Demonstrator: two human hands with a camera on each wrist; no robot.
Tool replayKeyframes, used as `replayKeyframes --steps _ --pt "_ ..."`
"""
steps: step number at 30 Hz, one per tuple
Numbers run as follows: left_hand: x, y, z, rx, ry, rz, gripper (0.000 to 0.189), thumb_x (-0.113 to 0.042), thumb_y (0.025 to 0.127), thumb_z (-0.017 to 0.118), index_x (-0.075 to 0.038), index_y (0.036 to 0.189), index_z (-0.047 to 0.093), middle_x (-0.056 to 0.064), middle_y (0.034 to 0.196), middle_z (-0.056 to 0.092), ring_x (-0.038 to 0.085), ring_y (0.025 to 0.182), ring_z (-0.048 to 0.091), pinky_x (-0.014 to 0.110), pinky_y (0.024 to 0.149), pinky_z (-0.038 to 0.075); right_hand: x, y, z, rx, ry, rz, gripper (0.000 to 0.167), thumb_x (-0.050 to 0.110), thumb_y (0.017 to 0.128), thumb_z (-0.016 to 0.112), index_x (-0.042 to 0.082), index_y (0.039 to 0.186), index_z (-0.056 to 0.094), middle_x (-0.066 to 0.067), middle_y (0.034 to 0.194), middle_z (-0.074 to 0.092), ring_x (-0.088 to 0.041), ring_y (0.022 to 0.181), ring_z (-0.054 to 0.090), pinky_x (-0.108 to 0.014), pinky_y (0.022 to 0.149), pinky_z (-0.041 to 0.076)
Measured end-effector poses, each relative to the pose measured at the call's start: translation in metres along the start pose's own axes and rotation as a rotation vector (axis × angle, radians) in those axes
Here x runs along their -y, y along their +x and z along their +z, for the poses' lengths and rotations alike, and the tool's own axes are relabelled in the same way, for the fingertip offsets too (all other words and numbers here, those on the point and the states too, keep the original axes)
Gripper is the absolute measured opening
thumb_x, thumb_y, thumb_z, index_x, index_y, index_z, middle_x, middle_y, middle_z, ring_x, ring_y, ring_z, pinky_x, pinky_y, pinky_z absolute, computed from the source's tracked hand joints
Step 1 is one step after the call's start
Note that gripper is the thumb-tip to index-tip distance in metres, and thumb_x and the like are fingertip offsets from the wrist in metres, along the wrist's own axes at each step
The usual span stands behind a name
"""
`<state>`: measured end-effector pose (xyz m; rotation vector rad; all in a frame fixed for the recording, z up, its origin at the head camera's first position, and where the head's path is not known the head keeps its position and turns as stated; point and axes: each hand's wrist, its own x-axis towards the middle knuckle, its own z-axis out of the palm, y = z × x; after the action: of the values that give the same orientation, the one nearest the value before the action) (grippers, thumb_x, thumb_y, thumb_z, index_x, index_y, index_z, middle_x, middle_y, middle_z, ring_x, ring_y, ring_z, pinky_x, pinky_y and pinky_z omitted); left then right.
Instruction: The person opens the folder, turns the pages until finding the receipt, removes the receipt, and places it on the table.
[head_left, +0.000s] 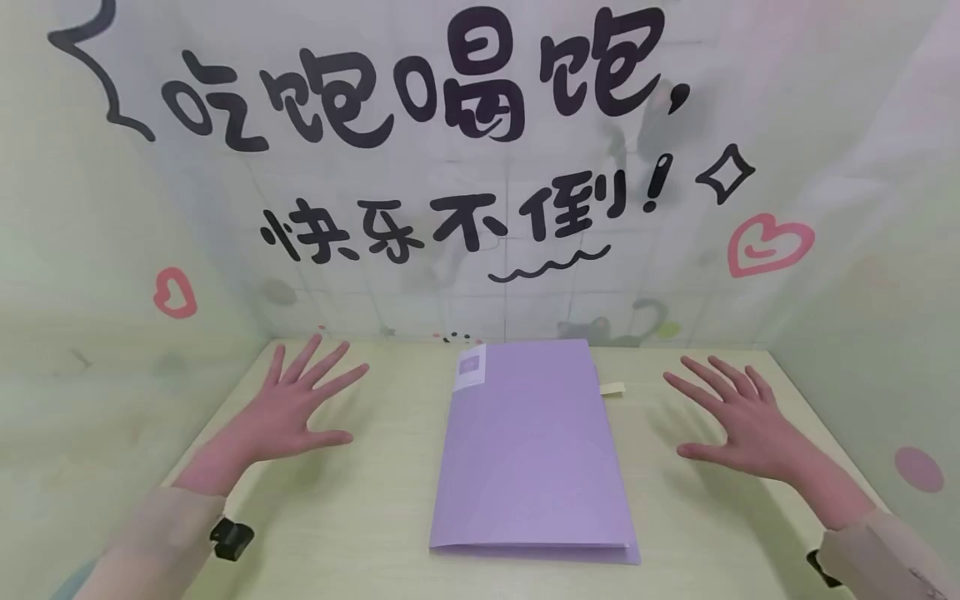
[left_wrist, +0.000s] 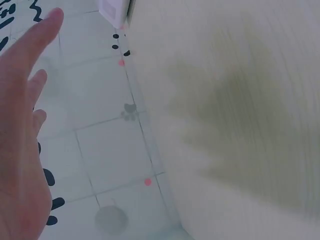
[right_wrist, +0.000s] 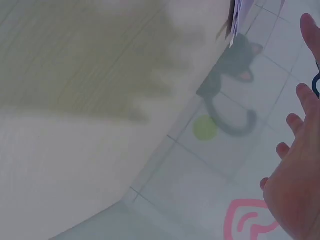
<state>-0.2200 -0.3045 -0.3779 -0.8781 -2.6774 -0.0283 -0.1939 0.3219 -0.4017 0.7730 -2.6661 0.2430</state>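
A purple folder (head_left: 531,450) lies on the table in the head view, with a white label (head_left: 470,366) at its upper left corner and a small pale tab (head_left: 612,389) sticking out on its right side. To its left, my left hand (head_left: 288,412) hovers over the table with fingers spread and straight, touching nothing. On the other side my right hand (head_left: 750,425) is likewise spread above the table, apart from the folder. Each wrist view shows its hand, the left (left_wrist: 20,135) and the right (right_wrist: 300,165), holding nothing; a corner of the folder (left_wrist: 116,10) shows at the top.
The pale wood-grain table (head_left: 360,500) is bounded by a printed back wall (head_left: 450,308) with large black characters and hearts. Side walls (head_left: 90,400) stand close beyond both arms. Shadows of the hands fall on the tabletop. Black straps sit at both wrists.
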Motion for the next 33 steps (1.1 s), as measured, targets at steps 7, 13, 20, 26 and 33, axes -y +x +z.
replayKeyframes --steps 7,13,20,26,33 --pt "-0.023 0.002 0.008 -0.001 -0.075 0.015 0.089 -0.057 0.078 0.074 -0.032 0.153 0.035 0.001 0.167 0.016 0.035 0.156 -0.004 0.075 0.114 -0.001 0.004 0.02 0.018 -0.012 0.119 -0.014 0.088 0.043 0.076 0.081 0.027 0.152 0.038 -0.007 0.158 0.036 -0.048 0.139 0.029 -0.068 0.099 0.024" --pt "-0.052 0.0 0.023 0.001 -0.143 0.047 0.089 -0.056 0.077 0.075 -0.031 0.153 0.035 0.001 0.167 0.016 0.035 0.156 -0.002 0.074 0.115 -0.003 0.008 0.033 0.035 0.003 0.205 -0.022 0.085 0.036 0.078 0.081 0.023 0.151 0.041 -0.01 0.156 0.039 -0.048 0.138 0.031 -0.07 0.097 0.027" --pt "-0.076 0.004 0.028 -0.014 -0.179 0.065 0.091 -0.057 0.076 0.075 -0.032 0.154 0.034 -0.001 0.168 0.015 0.034 0.156 -0.001 0.069 0.118 -0.007 0.004 0.044 0.05 -0.023 0.273 -0.044 0.083 0.028 0.077 0.083 0.014 0.149 0.043 -0.015 0.152 0.043 -0.042 0.129 0.038 -0.058 0.1 0.029" --pt "-0.094 0.008 0.03 -0.018 -0.21 0.076 0.093 -0.057 0.076 0.076 -0.032 0.154 0.032 0.001 0.167 0.017 0.033 0.156 0.0 0.07 0.118 -0.005 0.001 0.051 0.06 -0.032 0.32 -0.072 0.081 0.024 0.076 0.084 0.009 0.146 0.046 -0.018 0.15 0.045 -0.039 0.128 0.041 -0.05 0.1 0.03" --pt "-0.118 0.009 0.037 -0.038 -0.278 0.078 0.094 -0.059 0.075 0.075 -0.03 0.154 0.033 0.001 0.166 0.019 0.034 0.155 0.008 0.073 0.114 0.009 0.005 0.061 0.074 -0.009 0.442 -0.046 0.069 0.016 0.081 0.08 0.003 0.141 0.05 -0.02 0.147 0.049 -0.038 0.131 0.043 -0.042 0.101 0.028"
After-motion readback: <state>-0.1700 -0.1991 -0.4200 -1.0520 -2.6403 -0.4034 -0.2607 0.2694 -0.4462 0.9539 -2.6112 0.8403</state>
